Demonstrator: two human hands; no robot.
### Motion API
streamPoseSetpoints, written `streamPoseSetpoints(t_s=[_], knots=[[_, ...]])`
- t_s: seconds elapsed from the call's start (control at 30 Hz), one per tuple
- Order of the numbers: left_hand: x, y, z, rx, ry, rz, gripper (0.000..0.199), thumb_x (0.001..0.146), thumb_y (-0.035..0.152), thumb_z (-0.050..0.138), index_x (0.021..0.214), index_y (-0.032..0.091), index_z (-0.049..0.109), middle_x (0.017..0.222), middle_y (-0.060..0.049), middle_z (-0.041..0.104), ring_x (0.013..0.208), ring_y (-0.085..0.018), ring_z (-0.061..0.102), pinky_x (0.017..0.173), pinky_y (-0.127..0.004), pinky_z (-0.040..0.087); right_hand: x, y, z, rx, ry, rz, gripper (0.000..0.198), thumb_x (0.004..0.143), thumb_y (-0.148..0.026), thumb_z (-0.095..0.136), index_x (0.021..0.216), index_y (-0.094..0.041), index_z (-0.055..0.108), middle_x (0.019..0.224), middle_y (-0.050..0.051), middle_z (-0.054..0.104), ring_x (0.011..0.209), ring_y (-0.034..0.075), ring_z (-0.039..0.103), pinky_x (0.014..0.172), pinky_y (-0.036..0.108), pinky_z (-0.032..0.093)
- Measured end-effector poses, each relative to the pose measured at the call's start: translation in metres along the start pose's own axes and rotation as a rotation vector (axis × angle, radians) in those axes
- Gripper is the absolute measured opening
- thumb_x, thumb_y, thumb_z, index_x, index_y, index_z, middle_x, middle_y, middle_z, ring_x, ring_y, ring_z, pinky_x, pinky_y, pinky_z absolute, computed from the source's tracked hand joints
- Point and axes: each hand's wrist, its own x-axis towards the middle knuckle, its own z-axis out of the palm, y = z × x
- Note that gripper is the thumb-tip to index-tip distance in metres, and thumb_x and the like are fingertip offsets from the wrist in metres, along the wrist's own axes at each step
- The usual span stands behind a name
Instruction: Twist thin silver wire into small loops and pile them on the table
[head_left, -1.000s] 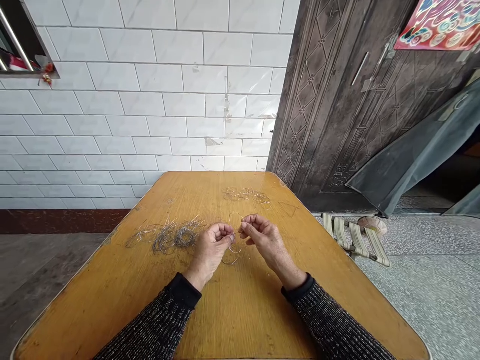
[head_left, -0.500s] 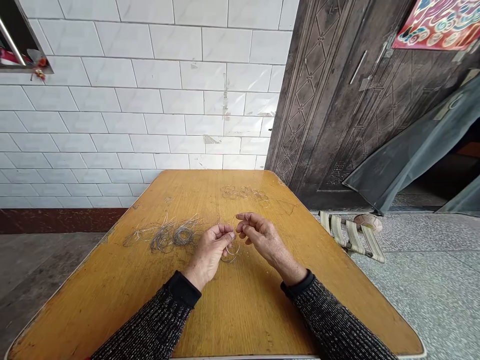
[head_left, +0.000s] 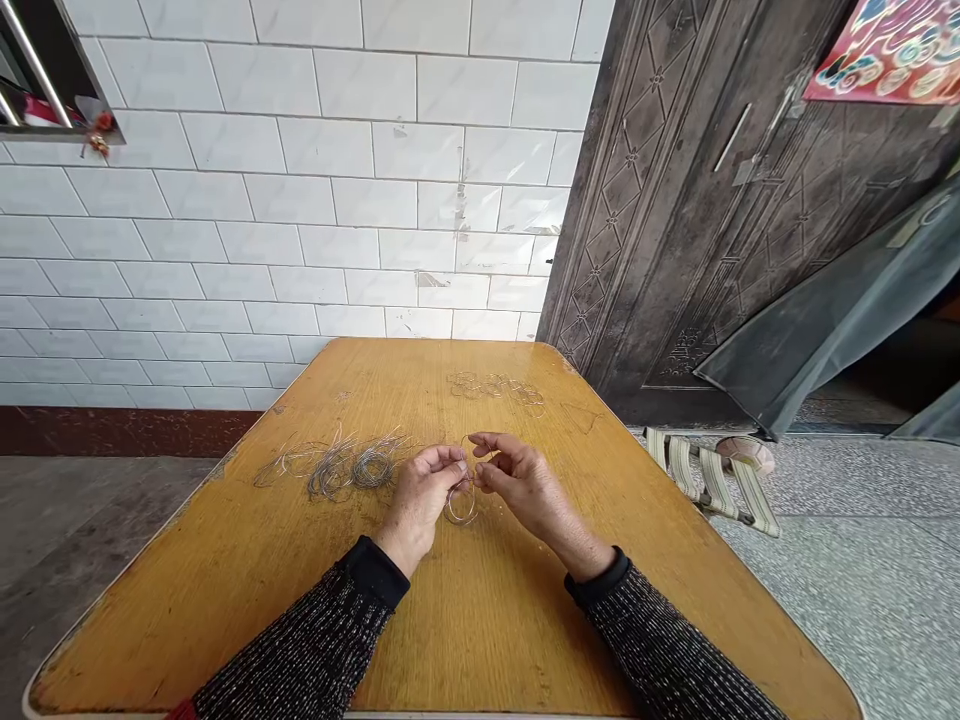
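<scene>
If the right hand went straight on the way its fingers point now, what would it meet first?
Probably the left hand, close ahead of the right hand; the thin wire loop pinched in the left might be brushed first, as depth there is unclear.

left grip (head_left: 420,495): pinching wire loop (head_left: 461,523) | right grip (head_left: 529,490): close beside | coils (head_left: 330,475): on table (head_left: 480,620)

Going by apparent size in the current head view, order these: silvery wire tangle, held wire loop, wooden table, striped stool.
1. Wooden table
2. Silvery wire tangle and striped stool: too alike to rank
3. Held wire loop
</scene>
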Motion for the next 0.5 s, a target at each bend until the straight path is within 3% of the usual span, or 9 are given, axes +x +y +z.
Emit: streamPoseSetpoints(t_s=[0.3,0.5], knots=[[0.002,-0.004,-0.003,-0.156,-0.002,-0.206,0.016,0.058,0.014,0.068,0.071,0.014,0.058,0.063,-0.001,0.062,0.054,-0.008,0.056,0.053,-0.019,0.039,-0.003,-0.006,-0.001,-0.105,-0.006,-0.018,0.028,0.077,-0.026,0.05,0.101,-0.017,0.061,0.078,0.002,0.052,0.053,0.007,0.049,0.052,0.023,0.044],[-0.003,0.0,-0.001,0.077,-0.11,-0.066,0.012,0.06,0.018,0.066,0.067,0.013,0.058,0.061,0.0,0.059,0.054,-0.009,0.055,0.044,-0.017,0.029,-0.001,-0.016,-0.011,-0.325,-0.007,-0.086,0.028,0.081,-0.033,0.046,0.086,-0.016,0.067,0.068,0.004,0.058,0.053,0.01,0.049,0.049,0.023,0.041]])
